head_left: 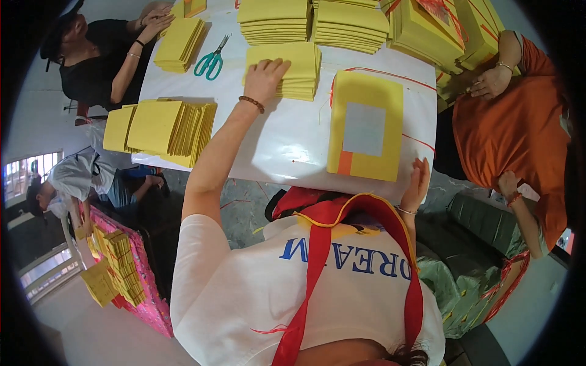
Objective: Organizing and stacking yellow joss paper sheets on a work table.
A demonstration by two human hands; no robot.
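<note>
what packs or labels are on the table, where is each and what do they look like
Labelled pack: near table edge by the right hand; flat yellow rectangle, pale grey panel, small orange patch.
Yellow stack: table centre, under the left hand; plain sheets.
Fanned stack: left table edge; yellow.
Tied bundles: far right; yellow blocks, red string.
Far stacks: top of table; yellow.

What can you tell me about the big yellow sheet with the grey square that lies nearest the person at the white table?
The large yellow paper sheet with a grey square lies flat on the white table, near its front edge. It is rectangular, with a pale grey square near its middle and a small orange patch just below it. A thin red string runs by its top. The right hand rests at its lower right corner.
</note>
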